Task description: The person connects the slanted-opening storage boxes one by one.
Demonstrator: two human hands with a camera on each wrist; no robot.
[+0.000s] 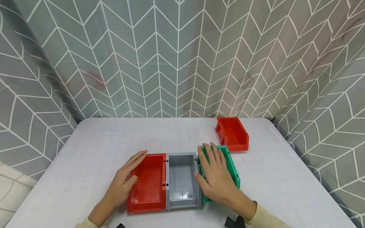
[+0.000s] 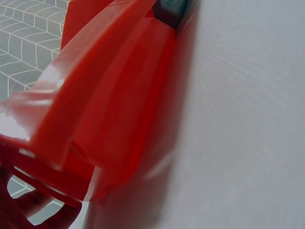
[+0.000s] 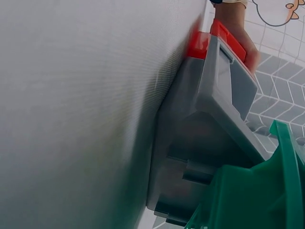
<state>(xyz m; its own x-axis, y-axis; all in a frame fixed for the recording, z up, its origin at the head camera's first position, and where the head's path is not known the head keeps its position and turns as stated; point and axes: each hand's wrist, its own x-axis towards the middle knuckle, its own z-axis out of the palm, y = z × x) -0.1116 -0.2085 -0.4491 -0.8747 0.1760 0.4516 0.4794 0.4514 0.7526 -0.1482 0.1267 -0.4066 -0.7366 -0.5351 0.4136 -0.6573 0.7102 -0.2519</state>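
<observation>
A red bin (image 1: 149, 180), a grey bin (image 1: 183, 177) and a green bin (image 1: 229, 161) stand side by side on the table. My left hand (image 1: 121, 183) grips the red bin's left wall, thumb over the rim and fingers stretched toward the far corner. Over the green bin lies my right hand (image 1: 215, 177), its thumb at the left wall and its fingers reaching to the far rim. The green bin sits askew, its far end angled left against the grey one. In the right wrist view the green bin (image 3: 252, 195) overlaps the grey bin's side (image 3: 186, 133).
Another red bin (image 1: 233, 133) stands farther back on the right, beyond the green one. The white table (image 1: 142, 133) ends at a patterned grey curtain (image 1: 176, 63), which also hangs along both sides. A black strap (image 1: 235, 221) shows by the right wrist.
</observation>
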